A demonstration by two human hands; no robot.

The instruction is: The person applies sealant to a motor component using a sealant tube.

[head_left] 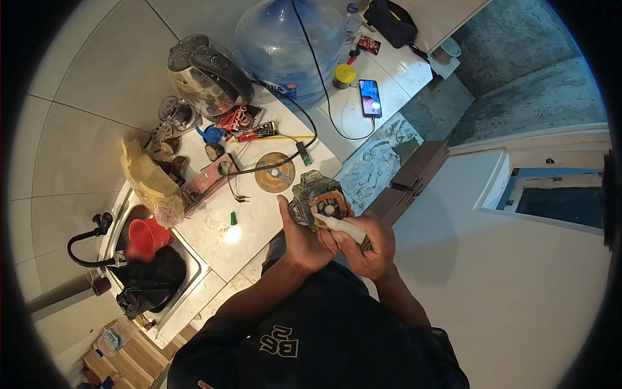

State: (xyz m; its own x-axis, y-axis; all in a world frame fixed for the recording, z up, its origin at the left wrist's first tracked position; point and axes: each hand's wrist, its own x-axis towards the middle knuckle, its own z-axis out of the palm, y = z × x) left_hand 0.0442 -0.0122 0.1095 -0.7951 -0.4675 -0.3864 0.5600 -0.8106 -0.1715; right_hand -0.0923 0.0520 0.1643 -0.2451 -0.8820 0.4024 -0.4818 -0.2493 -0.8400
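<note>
From here I see a white tiled counter [259, 230] left of centre, its steel sink [200, 268] holding a red plastic vessel [144, 235] and black plastic bag [159, 272]. Upper centre, the translucent blue water jug [291, 39] reads "AQUA". Near centre, the left hand [302, 245] grips a grimy grey housing [308, 193]; the right hand [374, 245] clasps a white nozzled bottle [348, 229].

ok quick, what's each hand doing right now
Left hand: holding the dark tool, cupped under it.
Right hand: closed on the white bottle, tip toward the tool.
</note>
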